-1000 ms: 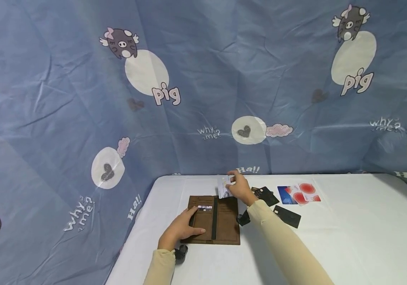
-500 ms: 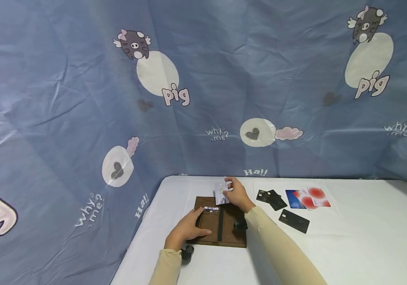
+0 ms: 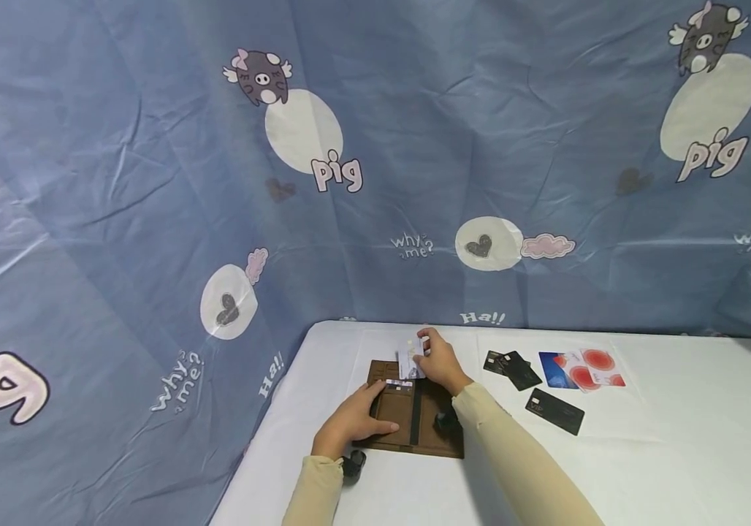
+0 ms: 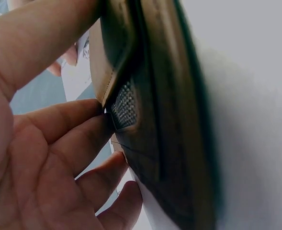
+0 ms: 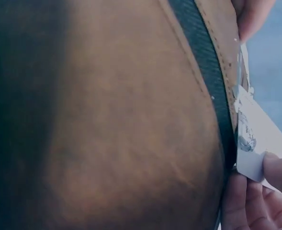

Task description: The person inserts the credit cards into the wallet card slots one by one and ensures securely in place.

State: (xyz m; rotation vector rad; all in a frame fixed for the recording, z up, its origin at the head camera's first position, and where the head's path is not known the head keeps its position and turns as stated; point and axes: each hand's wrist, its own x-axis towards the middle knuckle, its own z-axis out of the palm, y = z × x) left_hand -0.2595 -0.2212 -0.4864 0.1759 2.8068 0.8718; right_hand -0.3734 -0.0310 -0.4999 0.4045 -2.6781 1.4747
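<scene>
A brown wallet [image 3: 437, 443] lies spread flat on the white table, with a dark strap [image 3: 416, 420] down its middle. My left hand [image 3: 351, 416] rests on the wallet's left half, fingertips by the card slots and thumb lower on the leather. One card [image 3: 399, 384] shows in a left-hand slot. Between thumb and fingers my right hand [image 3: 443, 363] pinches a pale printed card [image 3: 408, 359] upright at the wallet's top edge. In the right wrist view that pale card [image 5: 255, 139] stands beside the strap; whether its lower edge is in a slot, I cannot tell.
Right of the wallet lie two overlapping black cards [image 3: 521, 370] and a black VIP card [image 3: 555, 411]. Farther right, a blue card [image 3: 554, 371] is overlapped by red-and-white cards [image 3: 597, 359]. A blue patterned cloth [image 3: 375, 183] hangs behind the table.
My right hand has brought the pale card left and lower, towards the wallet's left half. My left hand keeps its place on the wallet. The head view has shifted slightly.
</scene>
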